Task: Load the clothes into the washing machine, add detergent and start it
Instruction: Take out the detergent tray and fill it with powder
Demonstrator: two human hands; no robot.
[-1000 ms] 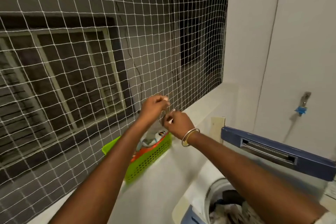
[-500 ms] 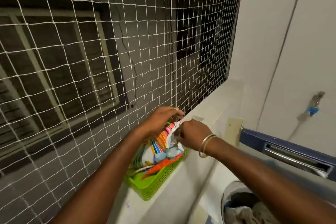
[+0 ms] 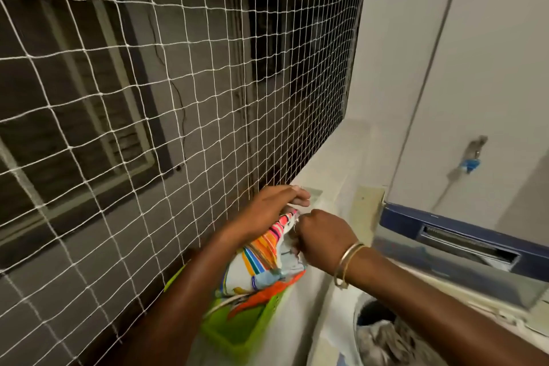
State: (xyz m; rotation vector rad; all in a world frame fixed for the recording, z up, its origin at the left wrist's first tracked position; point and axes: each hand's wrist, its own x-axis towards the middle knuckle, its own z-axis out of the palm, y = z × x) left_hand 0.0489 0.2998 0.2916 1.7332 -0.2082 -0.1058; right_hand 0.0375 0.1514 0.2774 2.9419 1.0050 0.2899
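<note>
The detergent packet (image 3: 267, 249), striped, stands in the green basket (image 3: 252, 333) at lower centre; your left hand (image 3: 267, 211) and right hand (image 3: 323, 238) both pinch its top. White netting (image 3: 178, 98) crowds the left, and the washing machine (image 3: 386, 333) with clothes (image 3: 383, 342) sits lower right, its blue lid (image 3: 463, 235) raised.

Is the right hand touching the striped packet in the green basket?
Touching. The head view shows the right hand gripping the striped packet at its top edge.

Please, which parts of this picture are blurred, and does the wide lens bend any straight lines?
Head view: the green plastic basket and striped colourful packet are smeared by motion blur, as is the near left forearm; the white rope net stays fairly sharp but its lines bow outward; the blue washing machine lid is slightly soft.
</note>
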